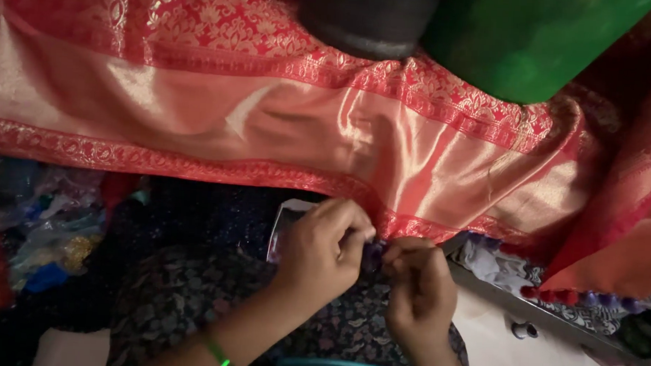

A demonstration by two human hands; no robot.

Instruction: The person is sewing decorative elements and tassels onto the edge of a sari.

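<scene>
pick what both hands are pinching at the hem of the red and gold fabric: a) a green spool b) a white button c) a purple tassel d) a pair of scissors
C: the left hand and the right hand meet on a small purple tassel at the lower border of the red and gold fabric; more red and purple tassels hang along the edge to the right.

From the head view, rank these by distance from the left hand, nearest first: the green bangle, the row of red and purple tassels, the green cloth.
Measured from the left hand:
1. Green bangle, lower left, on that arm's wrist.
2. Green cloth, top right, above the red silk fabric.
3. Row of red and purple tassels, far right on the fabric's edge.
</scene>
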